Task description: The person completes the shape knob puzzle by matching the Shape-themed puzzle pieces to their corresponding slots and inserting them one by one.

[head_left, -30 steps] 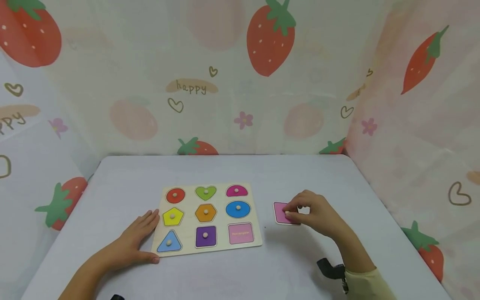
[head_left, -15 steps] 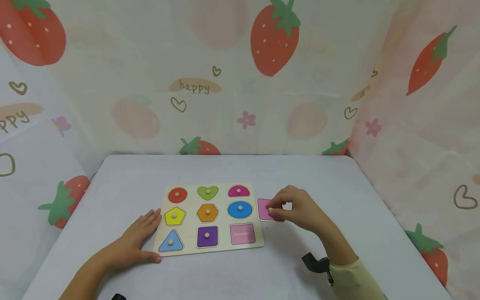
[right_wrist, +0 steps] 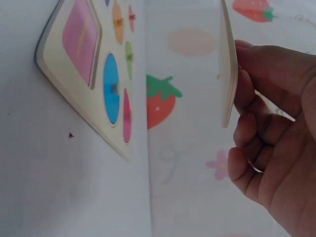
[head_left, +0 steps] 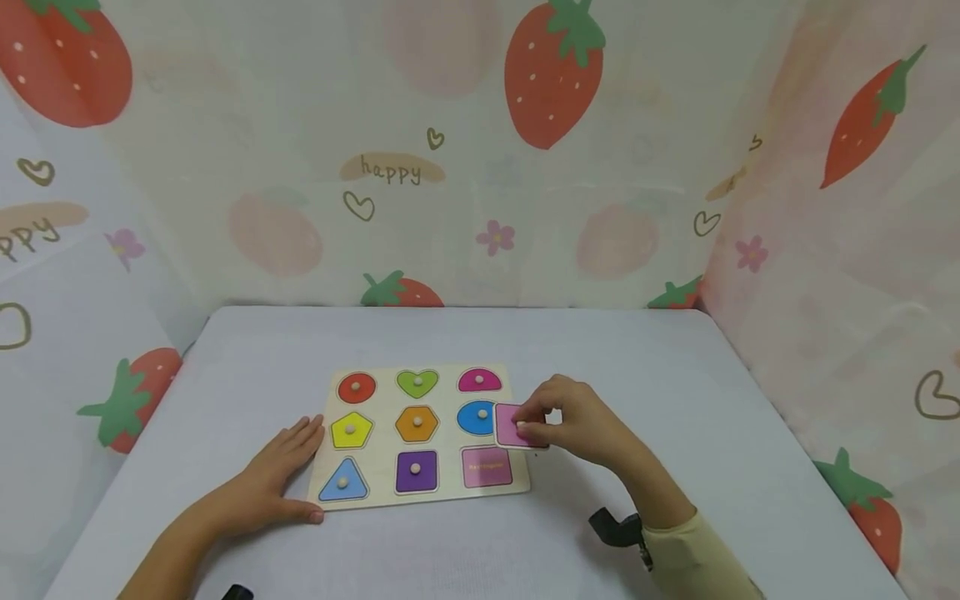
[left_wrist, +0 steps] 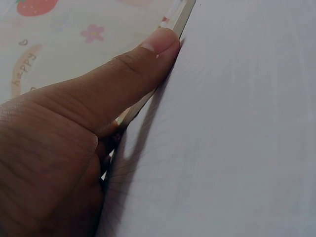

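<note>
My right hand [head_left: 573, 421] pinches a pink rectangular puzzle piece [head_left: 507, 427] by its small knob. In the head view the piece overlaps the right edge of the wooden puzzle board [head_left: 378, 496] and hides part of the blue oval [head_left: 474, 417]. The right wrist view shows the piece [right_wrist: 228, 69] edge-on, raised off the board. Just below it in the head view lies the pink rectangular recess [head_left: 487, 468], printed with a word. My left hand [head_left: 262, 483] rests at the board's left edge, fingers extended. Its thumb [left_wrist: 133, 66] touches the board's edge in the left wrist view.
Other knobbed shapes sit in the board, among them a purple square [head_left: 416, 472], a light blue triangle [head_left: 344, 482] and an orange hexagon [head_left: 417, 423]. The white table [head_left: 637, 350] meets strawberry-print cloth [head_left: 660, 100] at the back and sides.
My right hand has carried the pink rectangle leftward, from beside the board to over its right edge. My left hand stays at the board's left edge.
</note>
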Demonstrator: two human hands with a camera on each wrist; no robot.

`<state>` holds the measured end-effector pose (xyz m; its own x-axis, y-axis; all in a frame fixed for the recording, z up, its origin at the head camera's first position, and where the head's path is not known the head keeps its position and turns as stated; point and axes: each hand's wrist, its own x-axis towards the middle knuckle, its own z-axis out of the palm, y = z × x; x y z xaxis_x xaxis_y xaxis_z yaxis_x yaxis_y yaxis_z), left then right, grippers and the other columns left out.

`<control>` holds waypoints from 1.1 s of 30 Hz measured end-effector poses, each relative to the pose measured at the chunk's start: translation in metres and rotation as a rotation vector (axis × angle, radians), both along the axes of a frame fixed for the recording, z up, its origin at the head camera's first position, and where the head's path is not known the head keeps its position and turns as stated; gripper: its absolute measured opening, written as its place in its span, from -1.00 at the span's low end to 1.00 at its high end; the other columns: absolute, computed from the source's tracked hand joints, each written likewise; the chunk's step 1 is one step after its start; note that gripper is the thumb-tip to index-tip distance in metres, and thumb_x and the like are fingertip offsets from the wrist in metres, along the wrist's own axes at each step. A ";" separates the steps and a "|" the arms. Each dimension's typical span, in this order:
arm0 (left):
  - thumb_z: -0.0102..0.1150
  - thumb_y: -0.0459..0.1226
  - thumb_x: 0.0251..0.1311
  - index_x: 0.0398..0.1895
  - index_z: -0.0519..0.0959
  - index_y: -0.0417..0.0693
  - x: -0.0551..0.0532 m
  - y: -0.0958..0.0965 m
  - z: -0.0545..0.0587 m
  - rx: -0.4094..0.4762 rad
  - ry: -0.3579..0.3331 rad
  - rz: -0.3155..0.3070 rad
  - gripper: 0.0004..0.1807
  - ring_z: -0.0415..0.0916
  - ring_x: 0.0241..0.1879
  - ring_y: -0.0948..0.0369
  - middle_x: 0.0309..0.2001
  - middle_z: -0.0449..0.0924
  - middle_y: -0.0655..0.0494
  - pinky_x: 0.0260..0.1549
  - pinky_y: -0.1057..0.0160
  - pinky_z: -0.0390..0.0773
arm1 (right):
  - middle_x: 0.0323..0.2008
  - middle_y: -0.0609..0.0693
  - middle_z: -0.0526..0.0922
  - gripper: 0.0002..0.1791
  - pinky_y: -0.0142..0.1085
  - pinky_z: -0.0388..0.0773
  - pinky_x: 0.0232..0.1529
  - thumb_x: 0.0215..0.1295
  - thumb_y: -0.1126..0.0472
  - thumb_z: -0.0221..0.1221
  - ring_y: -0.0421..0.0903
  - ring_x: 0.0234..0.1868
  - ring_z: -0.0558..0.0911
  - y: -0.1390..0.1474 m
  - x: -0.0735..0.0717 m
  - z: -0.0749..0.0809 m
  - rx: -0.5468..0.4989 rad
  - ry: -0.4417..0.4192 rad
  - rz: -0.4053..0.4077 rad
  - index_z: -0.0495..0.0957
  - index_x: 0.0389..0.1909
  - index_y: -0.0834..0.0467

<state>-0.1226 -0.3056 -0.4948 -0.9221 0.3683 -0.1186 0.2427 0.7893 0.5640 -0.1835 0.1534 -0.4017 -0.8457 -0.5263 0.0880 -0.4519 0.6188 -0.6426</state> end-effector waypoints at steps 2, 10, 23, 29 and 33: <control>0.46 0.38 -0.20 0.64 0.04 -0.13 0.000 0.000 -0.001 -0.003 -0.002 0.000 0.41 -0.30 0.64 -0.14 0.67 -0.12 -0.03 0.57 0.24 -0.48 | -0.30 -0.36 0.67 -0.88 -0.29 0.62 -0.22 0.25 0.07 0.44 -0.21 -0.12 0.55 -0.003 0.000 -0.002 -0.001 0.000 0.001 0.80 -0.20 -0.17; 0.46 0.38 -0.20 0.63 0.06 -0.16 -0.001 -0.001 -0.004 -0.007 0.002 -0.004 0.41 -0.29 0.64 -0.14 0.67 -0.10 -0.05 0.45 0.48 -0.59 | -0.28 -0.39 0.65 -0.85 -0.29 0.64 -0.19 0.26 0.07 0.43 -0.25 -0.11 0.53 -0.019 0.003 -0.016 0.010 -0.034 0.020 0.81 -0.16 -0.16; 0.46 0.39 -0.20 0.63 0.05 -0.15 0.000 0.000 -0.005 -0.008 0.010 -0.015 0.41 -0.28 0.64 -0.16 0.67 -0.09 -0.05 0.26 0.71 -0.61 | -0.33 -0.38 0.62 -0.83 -0.35 0.59 -0.15 0.24 0.00 0.44 -0.25 -0.10 0.51 -0.033 0.001 -0.043 0.100 -0.082 0.033 0.80 -0.15 -0.18; 0.45 0.38 -0.17 0.62 0.07 -0.17 -0.001 0.000 -0.004 -0.007 0.043 -0.026 0.39 -0.24 0.63 -0.18 0.65 -0.06 -0.09 0.26 0.72 -0.62 | -0.34 -0.39 0.65 -0.83 -0.38 0.57 -0.16 0.22 0.02 0.46 -0.26 -0.13 0.51 -0.037 -0.002 -0.054 0.116 -0.069 0.041 0.82 -0.17 -0.13; 0.45 0.37 -0.17 0.62 0.07 -0.18 -0.001 -0.001 -0.004 -0.005 0.042 -0.026 0.39 -0.25 0.62 -0.18 0.65 -0.06 -0.10 0.28 0.69 -0.62 | -0.36 -0.38 0.66 -0.82 -0.38 0.56 -0.18 0.21 0.03 0.47 -0.26 -0.15 0.52 -0.039 -0.003 -0.057 0.125 -0.053 0.056 0.82 -0.17 -0.10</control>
